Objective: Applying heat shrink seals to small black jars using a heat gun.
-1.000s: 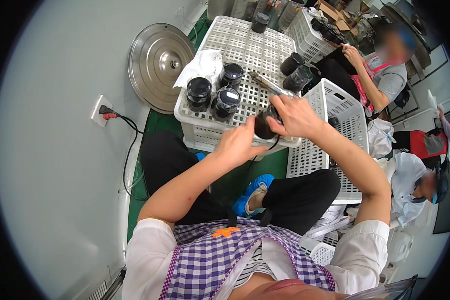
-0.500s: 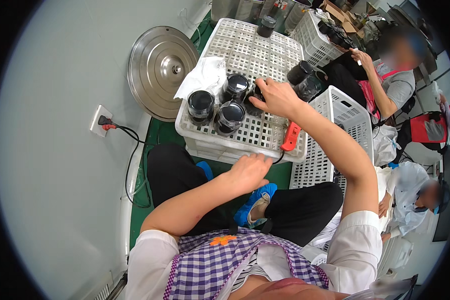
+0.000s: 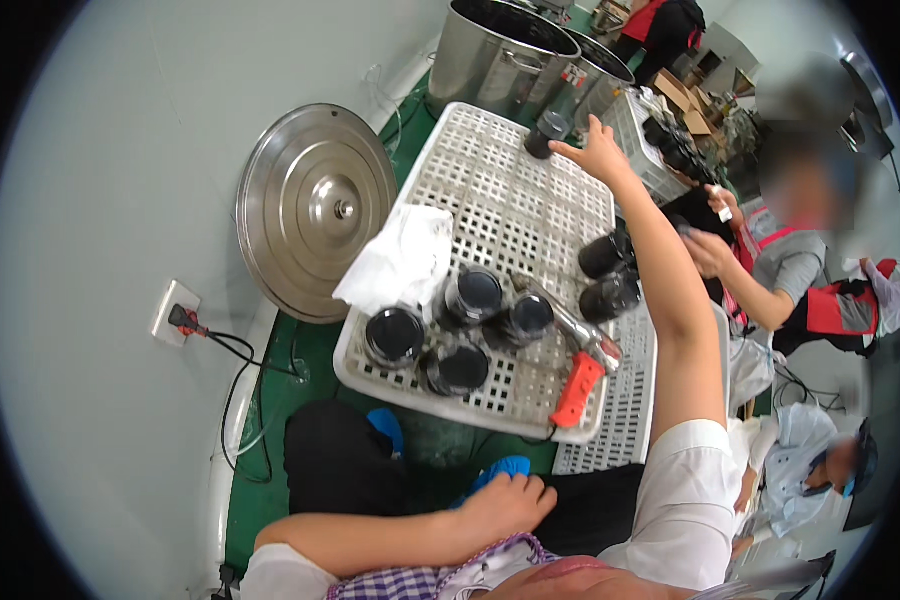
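My right hand reaches to the far edge of an upturned white plastic crate. Its fingers are spread, with thumb and fingertips close beside a dark-filled glass jar; I cannot tell whether they touch it. On the near part of the crate stand several black-lidded jars. Right of these lies a corded tool with a red handle and a metal barrel. Two more dark jars are near the crate's right edge. My left hand rests over my leg, fingers loosely bent and slightly apart, holding nothing.
A crumpled white cloth lies on the crate's left side. A round metal lid leans on the wall by a plugged-in cord. Large metal pots stand beyond. A co-worker's hand is at the right.
My right hand has left the jar in the near group and moved to the far jar. My left hand has drawn back toward my body. The view has tilted upward.
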Demonstrator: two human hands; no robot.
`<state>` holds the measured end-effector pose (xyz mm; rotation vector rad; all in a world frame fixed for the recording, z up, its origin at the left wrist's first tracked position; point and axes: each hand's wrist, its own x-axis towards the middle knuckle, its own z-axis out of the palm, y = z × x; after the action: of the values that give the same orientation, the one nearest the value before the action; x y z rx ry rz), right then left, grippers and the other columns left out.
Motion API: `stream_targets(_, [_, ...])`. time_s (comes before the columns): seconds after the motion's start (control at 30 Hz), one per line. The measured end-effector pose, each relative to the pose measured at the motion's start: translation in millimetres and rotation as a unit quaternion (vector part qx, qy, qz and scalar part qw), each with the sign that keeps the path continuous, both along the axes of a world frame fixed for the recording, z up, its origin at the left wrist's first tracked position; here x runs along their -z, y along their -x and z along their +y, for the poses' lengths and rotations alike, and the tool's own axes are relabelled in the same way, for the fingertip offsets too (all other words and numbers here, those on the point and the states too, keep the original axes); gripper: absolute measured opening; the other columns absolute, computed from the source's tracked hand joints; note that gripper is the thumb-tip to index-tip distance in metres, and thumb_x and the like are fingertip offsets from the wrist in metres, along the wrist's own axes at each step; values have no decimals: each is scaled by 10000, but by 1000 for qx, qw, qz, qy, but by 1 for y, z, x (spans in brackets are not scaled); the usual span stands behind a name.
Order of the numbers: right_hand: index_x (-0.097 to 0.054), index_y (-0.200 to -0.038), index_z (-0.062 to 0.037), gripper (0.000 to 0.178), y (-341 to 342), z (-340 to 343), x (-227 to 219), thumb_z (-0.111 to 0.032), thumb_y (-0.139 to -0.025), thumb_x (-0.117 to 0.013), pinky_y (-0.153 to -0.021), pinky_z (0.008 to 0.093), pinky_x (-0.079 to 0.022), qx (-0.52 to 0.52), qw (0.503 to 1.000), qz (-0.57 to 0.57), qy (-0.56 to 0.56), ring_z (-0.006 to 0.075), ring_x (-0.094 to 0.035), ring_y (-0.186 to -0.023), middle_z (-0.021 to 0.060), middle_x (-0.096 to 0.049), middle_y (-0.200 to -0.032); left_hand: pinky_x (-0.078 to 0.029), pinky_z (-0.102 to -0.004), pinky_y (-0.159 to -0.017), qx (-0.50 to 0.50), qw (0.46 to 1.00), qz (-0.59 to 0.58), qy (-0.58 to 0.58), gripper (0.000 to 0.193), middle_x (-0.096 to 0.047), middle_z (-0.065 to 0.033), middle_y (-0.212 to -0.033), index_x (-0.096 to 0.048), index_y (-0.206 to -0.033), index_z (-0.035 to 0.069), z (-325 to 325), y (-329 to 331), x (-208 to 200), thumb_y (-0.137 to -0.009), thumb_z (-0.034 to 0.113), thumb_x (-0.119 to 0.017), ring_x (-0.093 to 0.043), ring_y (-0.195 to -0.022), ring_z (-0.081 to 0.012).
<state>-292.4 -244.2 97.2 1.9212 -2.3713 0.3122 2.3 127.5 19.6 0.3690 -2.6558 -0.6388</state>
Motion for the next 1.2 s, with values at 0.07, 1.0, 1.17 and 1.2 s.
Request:
stream_targets(0.07, [-227, -1414, 3, 1125, 9, -39, 17, -685, -646, -677, -958, 463, -416, 20, 1000, 7, -11, 389, -483, -1187, 246, -368, -1353, -415, -313, -588, -35, 998, -30, 41, 286, -564, -68, -839, -564, -1015, 55, -5, -1, -1, -778, 204, -506, -568, -740, -205])
stream_targets(1.0, [-514, -1082, -34, 489, -121, 233, -117, -323, -734, -701, -641, 401, -491, -405, 913, -35, -41, 342, -591, -734, 160, -501, -941, -313, -425, -1039, -176, 896, 376, -160, 1015, -336, -208, -1338, -291, -1350, -2, -84, -50, -88, -580, 309, -875, -360, -1243, -359])
stream_targets(1.17, [-497, -1058, -22, 513, -157, 351, -138, -356, -729, -707, -461, 333, -485, -505, 860, -21, -72, 264, -566, -585, 115, -484, -880, -386, -360, -985, 122, 902, 178, -374, 942, -453, -159, -1263, -357, -1311, 29, -70, -37, -90, -573, 301, -876, -481, -1161, -259])
stream_targets(1.2, [-496, -1043, -12, 509, -159, 368, -138, -365, -736, -698, -444, 322, -475, -507, 859, -6, -76, 243, -564, -576, 109, -478, -855, -433, -347, -924, 166, 884, 153, -410, 823, -538, -129, -1151, -412, -1249, 41, -63, -35, -94, -592, 263, -854, -549, -1061, -238])
